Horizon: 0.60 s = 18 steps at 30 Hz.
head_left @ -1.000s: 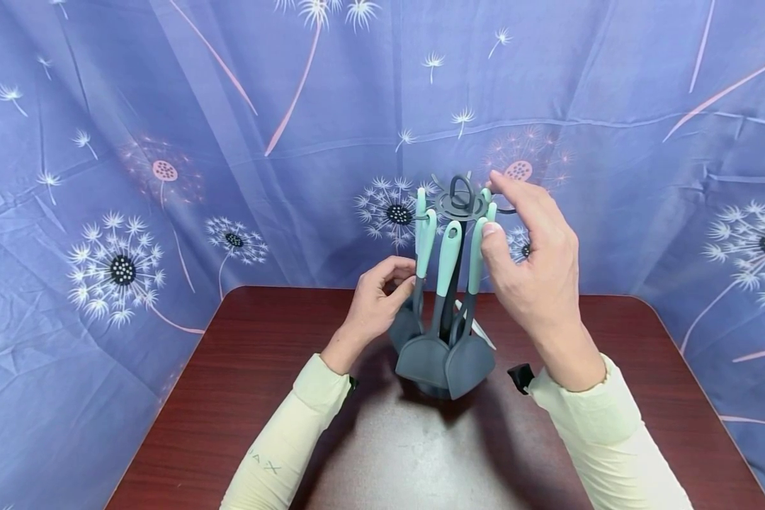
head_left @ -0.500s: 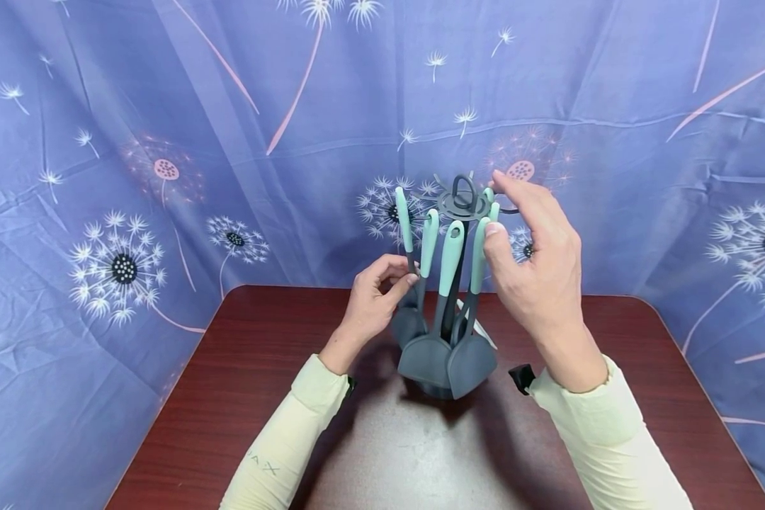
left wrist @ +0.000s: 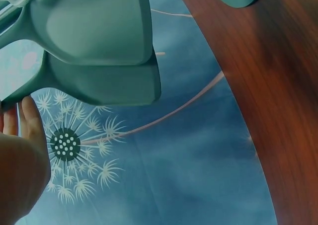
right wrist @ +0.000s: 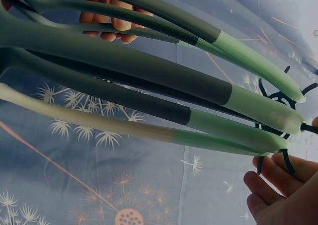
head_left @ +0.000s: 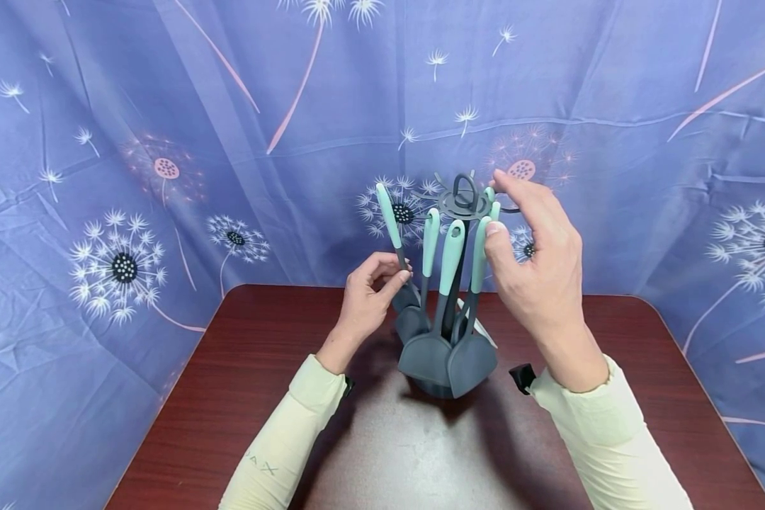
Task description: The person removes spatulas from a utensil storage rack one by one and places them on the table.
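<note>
My left hand (head_left: 365,292) pinches the dark shaft of a spatula with a mint-green handle (head_left: 389,216). This spatula tilts left, its handle end apart from the hooks of the dark utensil stand (head_left: 464,205). Its flat, squared blade (left wrist: 107,86) shows in the left wrist view, behind another wide blade (left wrist: 94,24). At the stand's top, my right hand (head_left: 538,265) holds on with thumb and fingers beside the hooks and handle ends. Several utensils hang there, among them a turner (head_left: 424,356) and a second wide-bladed one (head_left: 472,363). The right fingers are partly hidden.
A pale-shafted utensil (right wrist: 99,119) hangs on the stand's right side. The stand's round base (head_left: 435,389) rests on the reddish-brown table (head_left: 261,368). Behind the table's back edge hangs a blue curtain (head_left: 293,177) with dandelion prints.
My left hand has drawn the spatula's handle end leftward, away from the stand's hooks, and the spatula leans more. The right hand has stayed nearly still at the stand's top.
</note>
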Available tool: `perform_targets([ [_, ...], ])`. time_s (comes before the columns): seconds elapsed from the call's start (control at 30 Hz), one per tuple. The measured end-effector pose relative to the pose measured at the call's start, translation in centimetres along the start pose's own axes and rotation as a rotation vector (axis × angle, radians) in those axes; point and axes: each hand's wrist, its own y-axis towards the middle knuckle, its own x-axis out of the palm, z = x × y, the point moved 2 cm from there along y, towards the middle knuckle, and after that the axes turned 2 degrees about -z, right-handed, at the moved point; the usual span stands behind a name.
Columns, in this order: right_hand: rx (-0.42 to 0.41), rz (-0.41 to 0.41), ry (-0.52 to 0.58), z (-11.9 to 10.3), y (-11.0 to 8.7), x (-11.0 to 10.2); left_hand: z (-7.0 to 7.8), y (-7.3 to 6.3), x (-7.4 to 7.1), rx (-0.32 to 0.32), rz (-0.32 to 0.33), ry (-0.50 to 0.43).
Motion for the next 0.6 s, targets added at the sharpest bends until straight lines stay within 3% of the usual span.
perform_targets([
  [0.6, 0.003, 0.008, 0.014, 0.0, 0.0, 0.1, -0.2, -0.4, -1.3, -0.011, 0.105, 0.035],
])
